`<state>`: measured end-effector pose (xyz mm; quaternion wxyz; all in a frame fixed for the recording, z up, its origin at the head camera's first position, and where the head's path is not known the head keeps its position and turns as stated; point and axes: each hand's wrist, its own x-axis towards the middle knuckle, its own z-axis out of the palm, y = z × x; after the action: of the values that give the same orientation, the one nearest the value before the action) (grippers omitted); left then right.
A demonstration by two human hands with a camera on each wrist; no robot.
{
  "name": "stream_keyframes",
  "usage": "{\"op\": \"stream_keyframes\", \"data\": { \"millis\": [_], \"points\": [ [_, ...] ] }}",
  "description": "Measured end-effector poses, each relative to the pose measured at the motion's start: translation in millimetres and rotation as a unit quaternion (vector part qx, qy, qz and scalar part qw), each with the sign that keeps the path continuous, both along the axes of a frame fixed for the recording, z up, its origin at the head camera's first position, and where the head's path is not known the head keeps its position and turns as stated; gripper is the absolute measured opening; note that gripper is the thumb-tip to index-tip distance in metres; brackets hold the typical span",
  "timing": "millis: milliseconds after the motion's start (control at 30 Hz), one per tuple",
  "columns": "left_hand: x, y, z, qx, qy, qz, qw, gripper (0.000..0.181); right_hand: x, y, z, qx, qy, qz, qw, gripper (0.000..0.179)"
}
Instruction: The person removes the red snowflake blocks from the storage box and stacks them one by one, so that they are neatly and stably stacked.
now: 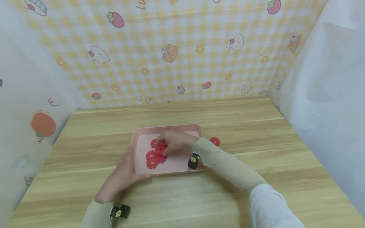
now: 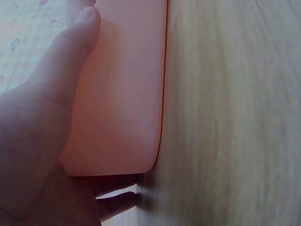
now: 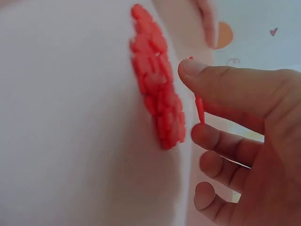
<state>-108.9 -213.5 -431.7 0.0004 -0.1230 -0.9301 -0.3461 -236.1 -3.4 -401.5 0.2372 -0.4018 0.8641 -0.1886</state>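
A shallow pink tray lies on the table, with several red notched plastic discs heaped in its left half. My left hand grips the tray's near left corner. Its thumb lies along the front wall, and the other fingers reach round the left side, partly hidden in the left wrist view. Over the heap, my right hand pinches one red notched disc between thumb and index finger. In the right wrist view that disc shows edge-on, apart from the blurred heap. The remaining fingers of this hand are loosely bent.
One more red disc rests on the wooden table, just outside the tray's right side. A yellow checked cloth hangs behind the table, and pale sheets flank it on both sides.
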Motion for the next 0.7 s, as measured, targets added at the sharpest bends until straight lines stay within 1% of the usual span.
{"op": "stream_keyframes", "data": {
  "millis": [133,167,233,300,467,667,700],
  "points": [
    [-0.9,-1.0,-2.2,0.010,0.012,-0.008,0.9998,0.118,3.9,2.9,6.6,0.006,-0.005,-0.017,0.9998,0.042],
    [-0.5,-1.2,-2.2,0.008,0.010,-0.006,0.9999,0.118,4.6,3.2,7.9,0.005,-0.009,-0.018,0.9998,0.042],
    [0.2,-1.2,-2.1,0.007,0.002,-0.001,1.0000,0.119,5.3,4.7,10.4,0.005,-0.012,-0.015,0.9998,0.041],
    [0.1,-0.9,-2.1,0.006,0.001,0.000,1.0000,0.120,5.4,7.5,13.6,0.003,-0.013,-0.008,0.9999,0.039],
    [-1.9,-1.3,-2.5,0.006,0.018,-0.007,0.9998,0.118,3.7,15.8,20.2,-0.005,-0.021,-0.011,0.9997,0.038],
    [-2.9,-1.5,-3.4,0.012,0.017,-0.008,0.9997,0.116,1.1,26.6,23.3,-0.022,-0.034,-0.015,0.9991,0.042],
    [-3.0,-1.8,-3.4,0.011,0.018,-0.008,0.9997,0.117,0.6,28.7,23.5,-0.023,-0.030,-0.017,0.9991,0.043]
  ]
}}
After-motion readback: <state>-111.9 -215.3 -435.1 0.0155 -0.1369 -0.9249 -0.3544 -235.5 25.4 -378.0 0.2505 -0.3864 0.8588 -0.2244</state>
